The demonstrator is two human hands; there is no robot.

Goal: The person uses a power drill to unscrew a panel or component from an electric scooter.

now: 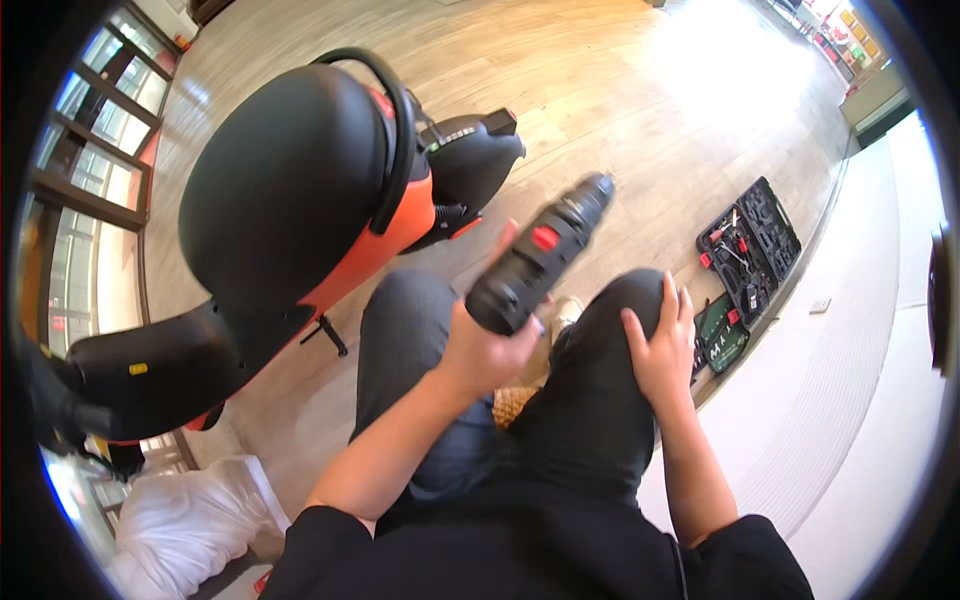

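Note:
My left hand [478, 352] is wrapped around a black cordless drill [545, 250] with a red switch on top. The drill is held in the air above my knees, its chuck pointing forward and to the right, and its grip is hidden below the body. Over my right knee lies my right hand [662, 345], fingers spread on the dark trousers and holding nothing. To the left of the drill stands an orange and black scooter [285, 170], with a wide black seat and a curved black rail.
An opened black tool case [768, 235] with assorted tools lies on the wooden floor to the right, along a white wall [800, 400]. Nearer me is a green case [725, 335]. White plastic sheeting [190, 525] covers something at the lower left. Windows [100, 150] line the left side.

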